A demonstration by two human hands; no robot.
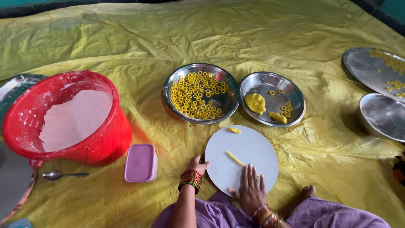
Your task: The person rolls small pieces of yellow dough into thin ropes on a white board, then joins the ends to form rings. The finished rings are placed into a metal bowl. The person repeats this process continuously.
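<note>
A round white board lies on the yellow sheet in front of me. My left hand rests at the board's left edge, fingers curled on the rim. Flat on the board's near part lies my right hand, fingers spread, just below a thin yellow dough strand. A small dough lump sits at the board's far edge. Beyond it stands a steel plate filled with several yellow dough rings, and beside that a second steel plate holding dough lumps and a few rings.
A red tub of white flour stands at the left, with a pink lidded box and a spoon near it. Steel trays and a bowl lie at the right. My crossed legs in purple cloth are below.
</note>
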